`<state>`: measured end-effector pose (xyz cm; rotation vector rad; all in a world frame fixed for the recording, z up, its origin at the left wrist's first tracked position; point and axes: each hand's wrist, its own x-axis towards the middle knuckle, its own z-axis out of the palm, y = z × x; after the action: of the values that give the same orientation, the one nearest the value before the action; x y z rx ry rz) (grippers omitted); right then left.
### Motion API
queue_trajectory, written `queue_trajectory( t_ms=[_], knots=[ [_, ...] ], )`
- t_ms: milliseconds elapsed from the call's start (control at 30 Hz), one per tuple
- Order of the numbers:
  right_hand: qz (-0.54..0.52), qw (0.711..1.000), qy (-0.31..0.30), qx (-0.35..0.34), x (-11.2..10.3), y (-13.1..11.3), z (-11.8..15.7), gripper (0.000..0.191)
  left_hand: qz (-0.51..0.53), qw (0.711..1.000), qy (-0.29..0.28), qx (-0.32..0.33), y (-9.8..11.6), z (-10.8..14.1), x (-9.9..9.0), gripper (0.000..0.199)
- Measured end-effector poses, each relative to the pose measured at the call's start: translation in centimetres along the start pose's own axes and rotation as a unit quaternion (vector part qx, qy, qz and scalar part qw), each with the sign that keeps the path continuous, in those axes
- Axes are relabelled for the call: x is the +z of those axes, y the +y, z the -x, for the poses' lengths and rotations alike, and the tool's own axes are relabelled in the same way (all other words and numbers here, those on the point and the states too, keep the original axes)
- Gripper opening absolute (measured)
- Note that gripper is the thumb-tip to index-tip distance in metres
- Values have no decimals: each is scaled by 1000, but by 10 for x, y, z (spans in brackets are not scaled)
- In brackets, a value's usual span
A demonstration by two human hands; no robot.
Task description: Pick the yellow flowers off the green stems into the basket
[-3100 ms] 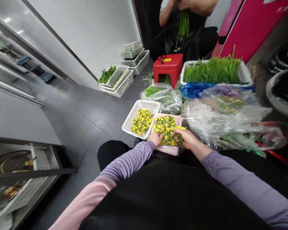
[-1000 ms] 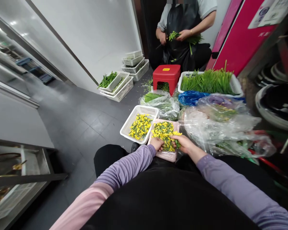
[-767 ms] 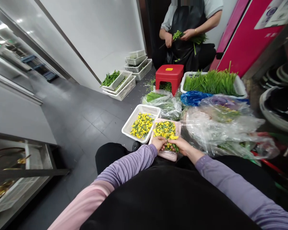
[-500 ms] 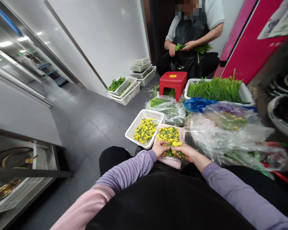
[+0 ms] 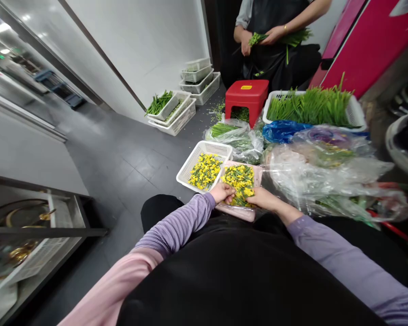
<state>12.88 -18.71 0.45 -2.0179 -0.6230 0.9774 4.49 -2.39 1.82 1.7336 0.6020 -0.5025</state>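
A pink tray (image 5: 236, 212) lies in front of me, heaped with yellow flowers on green stems (image 5: 240, 179). At the tray's left side is my left hand (image 5: 223, 193), its fingers curled together; whatever they pinch is too small to name. My right hand (image 5: 262, 198) reaches in from the right, fingertips pressed together at the flowers near the tray's right edge, and I cannot make out what is between them. Touching the tray on the left, a white perforated basket (image 5: 184, 176) holds more yellow flowers.
Clear plastic bags (image 5: 302, 181) of greens lie right of the tray. Beyond are a red stool (image 5: 246, 90), a white basket (image 5: 358, 113) of green stalks and stacked white baskets (image 5: 177, 122). A person (image 5: 275, 50) sits opposite, holding green stems. A metal shelf (image 5: 71, 233) stands at left.
My hands have moved apart; the flowers that were between them now lie in the tray. The view has tilted down.
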Motion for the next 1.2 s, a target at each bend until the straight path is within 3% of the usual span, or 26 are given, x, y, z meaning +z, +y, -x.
queue_trajectory(
  t_ms=[133,200,300,400,533,633,733,833,1067,1200],
  knots=[
    [117,989,63,68,-3,16,-10,15,-165,977,80,-107,-21,-11,-11,14],
    [156,981,85,80,0,23,-13,21,-237,956,120,-123,-29,-17,-10,8],
    [228,965,106,78,13,30,-15,29,-300,942,137,-60,-32,-22,-4,20],
    [271,951,123,81,25,36,-15,22,-345,928,138,-5,-29,-20,0,29],
    [260,956,108,87,22,36,-16,21,-349,922,154,70,-21,-12,2,25],
    [217,968,90,85,10,27,-14,26,-273,948,128,102,-15,-11,11,18],
    [183,979,75,43,-1,14,-7,28,-170,979,65,88,-11,-13,24,22],
    [198,977,79,15,-4,2,1,28,-109,991,25,79,-6,-13,32,22],
    [262,959,78,-74,-4,-8,6,15,-107,990,-34,85,19,1,18,12],
    [243,958,70,-135,-5,-13,9,14,-90,992,-68,60,32,4,11,9]
  ],
)
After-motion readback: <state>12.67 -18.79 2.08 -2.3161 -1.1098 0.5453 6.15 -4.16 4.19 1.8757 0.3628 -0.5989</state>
